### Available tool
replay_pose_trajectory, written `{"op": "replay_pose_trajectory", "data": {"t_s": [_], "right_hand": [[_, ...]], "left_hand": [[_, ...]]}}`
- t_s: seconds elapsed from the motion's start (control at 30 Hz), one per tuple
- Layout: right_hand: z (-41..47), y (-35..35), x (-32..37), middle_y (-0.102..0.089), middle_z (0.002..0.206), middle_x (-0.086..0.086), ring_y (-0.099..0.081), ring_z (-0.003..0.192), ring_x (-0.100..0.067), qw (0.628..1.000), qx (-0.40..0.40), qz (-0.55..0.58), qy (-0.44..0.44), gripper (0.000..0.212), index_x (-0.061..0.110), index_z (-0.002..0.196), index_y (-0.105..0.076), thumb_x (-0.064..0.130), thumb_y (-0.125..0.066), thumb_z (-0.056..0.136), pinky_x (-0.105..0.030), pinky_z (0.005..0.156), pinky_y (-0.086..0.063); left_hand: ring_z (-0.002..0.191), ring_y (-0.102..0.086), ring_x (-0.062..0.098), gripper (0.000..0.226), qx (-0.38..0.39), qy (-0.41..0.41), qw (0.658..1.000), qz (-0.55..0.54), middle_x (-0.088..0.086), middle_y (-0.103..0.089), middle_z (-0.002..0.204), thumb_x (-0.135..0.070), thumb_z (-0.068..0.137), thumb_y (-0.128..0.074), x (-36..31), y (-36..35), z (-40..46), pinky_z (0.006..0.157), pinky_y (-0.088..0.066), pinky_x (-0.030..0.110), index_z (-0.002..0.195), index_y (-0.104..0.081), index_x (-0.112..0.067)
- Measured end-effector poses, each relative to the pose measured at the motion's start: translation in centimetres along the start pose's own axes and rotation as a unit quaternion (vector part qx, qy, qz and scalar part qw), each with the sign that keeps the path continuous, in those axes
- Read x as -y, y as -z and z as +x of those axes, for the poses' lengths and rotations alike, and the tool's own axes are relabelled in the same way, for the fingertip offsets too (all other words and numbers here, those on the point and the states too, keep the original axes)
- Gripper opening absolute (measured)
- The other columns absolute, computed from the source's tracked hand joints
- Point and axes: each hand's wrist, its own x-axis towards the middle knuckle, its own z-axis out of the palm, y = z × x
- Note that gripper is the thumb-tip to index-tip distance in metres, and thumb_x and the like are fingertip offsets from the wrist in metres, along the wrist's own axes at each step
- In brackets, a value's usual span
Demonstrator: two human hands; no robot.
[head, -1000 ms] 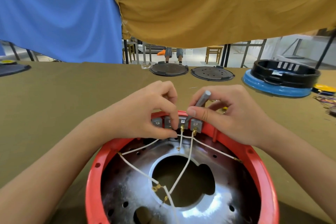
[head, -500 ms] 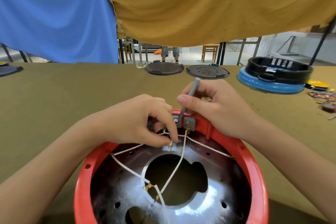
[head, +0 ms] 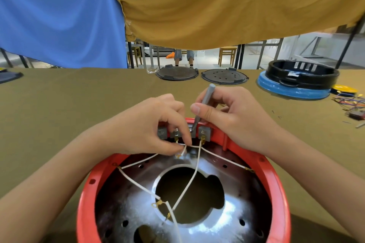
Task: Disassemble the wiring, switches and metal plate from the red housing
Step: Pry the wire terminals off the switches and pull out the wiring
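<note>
Olive cloth covers the surface; at its near edge sits the red housing (head: 276,189). Left hand (head: 150,126) pinches a white wire (head: 183,151) by the switches (head: 204,134); right hand (head: 233,116) grips a grey tool (head: 204,102).

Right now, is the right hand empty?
No, the right hand grips a grey tool whose tip meets the switches on the red housing.

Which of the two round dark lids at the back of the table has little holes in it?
The right-hand lid, the one nearer the blue and black ring. Its top shows a circle of small holes; the left lid looks plain.
</note>
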Motion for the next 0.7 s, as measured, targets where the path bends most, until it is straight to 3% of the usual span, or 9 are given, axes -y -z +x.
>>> {"op": "replay_pose_trajectory", "data": {"t_s": [0.13,0.37,0.53,0.7], "right_hand": [[0.20,-0.11,-0.32,-0.071,0.074,-0.001,-0.068,0.072,-0.014,0.999,-0.005,0.033,-0.026,0.017,0.012,0.084,-0.070,0.025,-0.066,0.093,-0.038,0.075,-0.055],[0.25,-0.26,-0.71,-0.071,0.077,-0.001,-0.068,0.074,-0.011,0.999,-0.002,0.038,-0.036,0.016,0.016,0.086,-0.069,0.029,-0.065,0.094,-0.028,0.072,-0.055],[0.30,-0.32,-0.69,-0.071,0.077,0.000,-0.068,0.073,-0.011,0.999,0.001,0.037,-0.037,0.016,0.017,0.086,-0.069,0.030,-0.064,0.095,-0.029,0.072,-0.056],[0.27,-0.30,-0.57,-0.071,0.077,-0.002,-0.068,0.073,-0.014,0.997,-0.001,0.060,-0.044,0.019,0.012,0.087,-0.070,0.028,-0.063,0.095,-0.026,0.072,-0.055]], "left_hand": [[0.079,-0.048,0.013,0.012,-0.005,-0.003,1.000,0.028,-0.010,-0.047,0.068,-0.033,0.077,-0.082,-0.02,-0.02,0.07,0.069,-0.040,0.019,0.089,-0.078,-0.033],[0.080,-0.046,0.010,0.019,0.048,-0.011,0.997,0.055,-0.009,-0.049,0.070,-0.032,0.084,-0.078,-0.05,-0.18,0.17,0.074,-0.042,0.029,0.101,-0.077,-0.040],[0.082,-0.046,0.011,0.008,0.057,-0.025,0.996,0.071,-0.009,-0.051,0.074,-0.035,0.086,-0.076,0.04,-0.40,0.17,0.079,-0.042,0.037,0.090,-0.078,-0.040],[0.083,-0.047,0.011,0.008,0.054,-0.026,0.997,0.047,-0.010,-0.048,0.073,-0.031,0.086,-0.077,0.18,-0.35,0.15,0.078,-0.041,0.029,0.089,-0.077,-0.038]]}}
